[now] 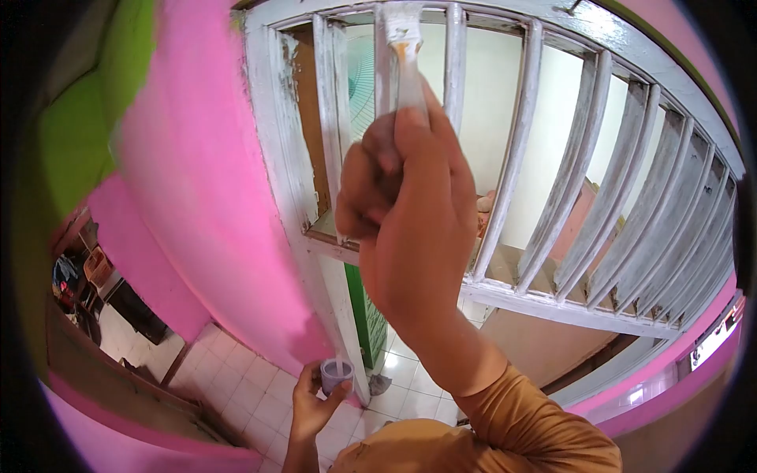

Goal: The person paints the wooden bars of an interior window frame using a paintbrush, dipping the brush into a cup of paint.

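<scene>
My right hand [414, 197] is closed round the handle of a paintbrush [404, 47], raised in front of me. White paint coats the bristles, which point up at the top of a wooden slatted frame [528, 142]. Whether they touch the wood I cannot tell. Low down, my left hand [315, 404] grips a small cup [337, 377] with a pale stick or streak showing in it. The slats are painted white unevenly, with grey and dark patches showing through on several of them.
A pink wall [213, 158] stands left of the frame, with a green wall [75, 130] farther left. Behind the slats is a round fan [361, 83]. A green panel [367, 315] and a tiled floor [252, 386] lie below. Through the left opening stands dark furniture [134, 307].
</scene>
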Demonstrator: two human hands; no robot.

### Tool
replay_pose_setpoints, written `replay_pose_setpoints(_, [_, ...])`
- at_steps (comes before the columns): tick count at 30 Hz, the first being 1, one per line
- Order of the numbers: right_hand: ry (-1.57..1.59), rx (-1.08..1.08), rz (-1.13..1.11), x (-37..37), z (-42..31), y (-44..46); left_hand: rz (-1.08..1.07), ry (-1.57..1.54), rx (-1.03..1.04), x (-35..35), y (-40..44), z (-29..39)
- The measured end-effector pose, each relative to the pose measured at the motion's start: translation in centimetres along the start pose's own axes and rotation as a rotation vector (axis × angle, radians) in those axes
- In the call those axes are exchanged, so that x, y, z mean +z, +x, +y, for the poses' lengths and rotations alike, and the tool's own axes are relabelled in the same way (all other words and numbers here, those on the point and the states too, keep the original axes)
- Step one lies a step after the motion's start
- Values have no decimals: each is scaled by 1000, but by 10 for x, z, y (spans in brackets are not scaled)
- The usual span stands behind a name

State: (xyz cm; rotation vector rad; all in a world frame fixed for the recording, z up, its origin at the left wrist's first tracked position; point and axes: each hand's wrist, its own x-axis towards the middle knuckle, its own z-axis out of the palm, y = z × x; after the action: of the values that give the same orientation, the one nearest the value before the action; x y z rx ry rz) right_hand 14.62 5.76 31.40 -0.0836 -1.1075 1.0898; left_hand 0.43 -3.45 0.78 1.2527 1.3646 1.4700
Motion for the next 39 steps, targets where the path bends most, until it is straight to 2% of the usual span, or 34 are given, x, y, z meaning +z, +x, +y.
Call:
replay_pose_setpoints(3, [1, -17, 29, -8, -5, -18, -3, 32, -7, 2, 2, -1])
replay_pose_setpoints(4, [-59, -35, -47, -19, -6, -25, -7, 26, -15, 2, 3, -1])
replay_pose_setpoints(6, [-73, -69, -36, -33, -10, -35, -12, 17, -17, 4, 5, -6])
replay_pose_setpoints(9, [-94, -122, -23, -45, -20, -33, 18, -12, 51, 9, 8, -17])
replay_pose_setpoints(11, [6, 31, 150, -44, -32, -28, -6, -5, 25, 12, 9, -17])
replay_pose_setpoints(13, [-5, 48, 143, -43, -34, -22, -41, 9, 1, 15, 11, -13])
replay_pose_setpoints(16, [10, 38, 191, -40, -32, -7, -73, 15, -13, 21, 13, -9])
replay_pose_setpoints(18, [-51, -91, 82, -45, -27, 4, -75, 3, -5, 23, 12, -8])
replay_pose_setpoints(25, [36, -61, 139, -29, -38, 32, -98, -7, -10, 20, 11, -6])
replay_pose_setpoints(31, [-58, -153, 201, -18, -32, 18, -64, -10, 25, 17, 10, -9])
replay_pose_setpoints(34, [-224, -245, 169, -20, -23, 7, -66, 17, -3, 15, 9, -6])
replay_pose_setpoints(39, [-164, -154, 218, -22, -27, -7, -60, 35, -14, 13, 10, -10])
